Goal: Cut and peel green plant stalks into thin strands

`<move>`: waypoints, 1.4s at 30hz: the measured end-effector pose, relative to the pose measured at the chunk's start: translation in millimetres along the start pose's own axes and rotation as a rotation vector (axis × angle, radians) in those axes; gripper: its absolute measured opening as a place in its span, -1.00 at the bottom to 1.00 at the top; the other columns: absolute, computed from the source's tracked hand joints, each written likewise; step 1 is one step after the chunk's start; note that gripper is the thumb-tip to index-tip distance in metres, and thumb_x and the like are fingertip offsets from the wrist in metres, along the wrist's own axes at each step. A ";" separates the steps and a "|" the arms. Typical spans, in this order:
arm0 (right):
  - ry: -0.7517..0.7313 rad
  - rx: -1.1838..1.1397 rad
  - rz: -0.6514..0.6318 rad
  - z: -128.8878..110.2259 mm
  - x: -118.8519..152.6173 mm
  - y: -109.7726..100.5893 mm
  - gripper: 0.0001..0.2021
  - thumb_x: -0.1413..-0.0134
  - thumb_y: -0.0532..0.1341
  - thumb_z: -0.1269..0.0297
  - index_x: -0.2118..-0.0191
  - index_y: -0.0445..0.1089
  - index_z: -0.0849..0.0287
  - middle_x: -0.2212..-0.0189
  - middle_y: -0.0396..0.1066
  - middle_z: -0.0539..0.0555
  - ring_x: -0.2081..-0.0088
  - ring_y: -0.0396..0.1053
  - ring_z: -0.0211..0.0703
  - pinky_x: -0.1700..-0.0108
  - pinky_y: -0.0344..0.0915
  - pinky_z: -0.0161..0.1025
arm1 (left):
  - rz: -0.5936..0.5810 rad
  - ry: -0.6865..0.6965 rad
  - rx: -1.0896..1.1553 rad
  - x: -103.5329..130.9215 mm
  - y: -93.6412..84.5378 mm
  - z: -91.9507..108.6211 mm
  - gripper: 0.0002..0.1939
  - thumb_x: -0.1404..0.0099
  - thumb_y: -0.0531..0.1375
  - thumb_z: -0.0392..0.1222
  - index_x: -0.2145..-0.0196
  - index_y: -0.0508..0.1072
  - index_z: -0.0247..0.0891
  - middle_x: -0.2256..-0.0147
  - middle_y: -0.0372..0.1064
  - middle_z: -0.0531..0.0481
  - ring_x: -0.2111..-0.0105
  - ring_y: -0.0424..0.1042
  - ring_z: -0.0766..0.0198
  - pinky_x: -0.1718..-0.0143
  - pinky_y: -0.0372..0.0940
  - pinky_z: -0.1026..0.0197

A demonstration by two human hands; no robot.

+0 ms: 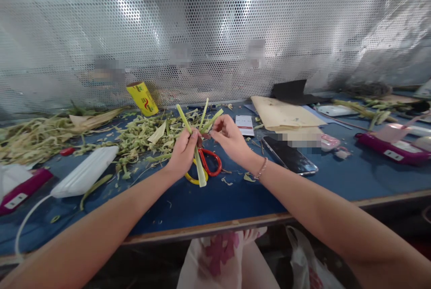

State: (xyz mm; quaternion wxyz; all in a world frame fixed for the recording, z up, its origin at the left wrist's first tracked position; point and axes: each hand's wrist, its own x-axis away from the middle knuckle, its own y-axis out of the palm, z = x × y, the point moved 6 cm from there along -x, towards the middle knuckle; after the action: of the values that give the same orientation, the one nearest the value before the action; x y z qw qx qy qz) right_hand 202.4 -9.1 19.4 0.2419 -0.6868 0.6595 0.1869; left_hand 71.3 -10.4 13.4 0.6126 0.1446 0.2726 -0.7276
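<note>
My left hand (pixel 183 150) is closed around several green leaf strips (pixel 201 173); their upper ends fan out above the fingers and one long end hangs down below. Close on the right, my right hand (pixel 229 137) has its thumb and fingertips drawn together near the strips' upper right part; what they pinch, if anything, is too small to tell. Beneath the strips, scissors (pixel 213 173) with one red and one yellow handle loop lie on the blue table, their blades hidden. Behind my left hand spreads a heap of green plant scraps (pixel 143 134).
A yellow can (pixel 143 99) leans near the perforated metal screen (pixel 215 24). White device with a cable (pixel 85 171) at left. Right: phone (pixel 289 155), brown papers (pixel 286 116), a small card (pixel 244 125), purple tray (pixel 392 148). The table's front edge (pixel 235 224) crosses below my forearms.
</note>
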 end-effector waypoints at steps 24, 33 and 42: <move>-0.239 0.237 0.060 -29.6 7.8 -0.5 -0.86 0.02 0.13 0.38 0.51 0.13 0.14 0.52 0.17 -0.05 0.42 0.19 -0.29 0.35 0.18 -0.28 | -0.064 0.103 0.200 9.8 6.0 12.2 -0.71 -0.18 0.10 0.07 0.47 0.25 -0.22 0.52 0.12 0.06 0.51 0.11 0.34 0.47 0.04 0.22; -0.381 -0.002 -0.117 -38.7 15.6 6.4 -0.92 0.01 0.14 0.42 0.42 0.20 0.13 0.37 0.36 0.04 0.32 0.33 -0.25 0.28 0.29 -0.22 | 0.057 0.034 0.487 9.8 3.5 5.9 -0.78 -0.17 0.14 -0.04 0.45 0.21 -0.20 0.46 0.17 0.09 0.52 0.16 0.40 0.50 0.12 0.28; -0.312 -0.065 -0.138 -32.1 14.0 10.2 -0.91 -0.03 0.14 0.33 0.30 0.21 0.09 0.36 0.31 0.01 0.36 0.32 -0.30 0.28 0.30 -0.24 | 0.129 0.109 0.358 10.0 1.9 8.8 -0.75 -0.17 0.13 -0.01 0.47 0.21 -0.21 0.47 0.12 0.09 0.53 0.10 0.41 0.50 0.12 0.29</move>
State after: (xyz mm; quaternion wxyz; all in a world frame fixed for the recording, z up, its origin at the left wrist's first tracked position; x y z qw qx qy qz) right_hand 191.1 -39.2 36.6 0.3312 -0.7005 0.5588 0.2956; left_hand 72.1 -23.7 14.8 0.6067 0.3076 0.1619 -0.7149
